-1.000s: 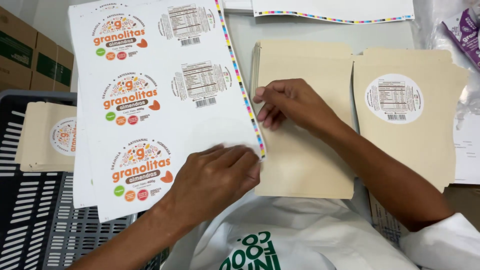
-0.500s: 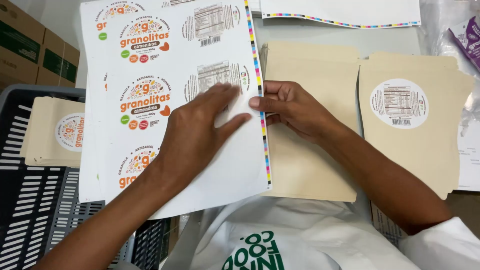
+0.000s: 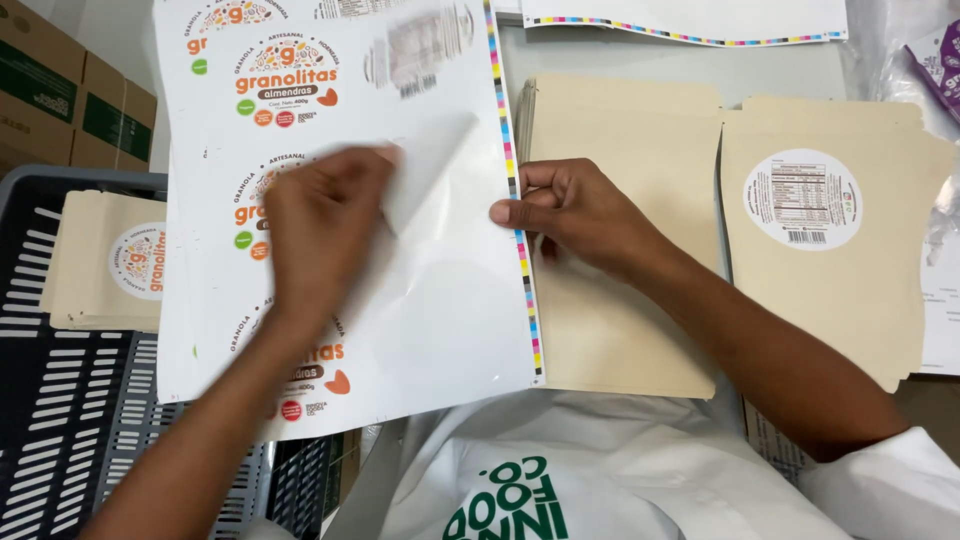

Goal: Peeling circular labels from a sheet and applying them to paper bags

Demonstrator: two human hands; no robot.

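A white sticker sheet (image 3: 450,320) with round printed labels lies in front of me, over the left edge of a stack of plain tan pouches (image 3: 620,320). My left hand (image 3: 320,230), blurred by motion, pinches a round white sticker (image 3: 430,160) that curls up off the middle of the sheet. At the sheet's coloured right edge my right hand (image 3: 575,215) holds it down, thumb on the paper and fingers curled over the pouch stack.
A second stack of tan pouches (image 3: 830,300) with a round white label on top lies at the right. A dark plastic crate (image 3: 60,420) at the left holds labelled pouches (image 3: 100,260). Cardboard boxes (image 3: 60,90) stand at the far left. Another sheet (image 3: 680,20) lies at the top.
My left hand moved up from the sheet's lower part to its middle and now lifts a sticker off it. My right hand has stayed at the sheet's right edge.
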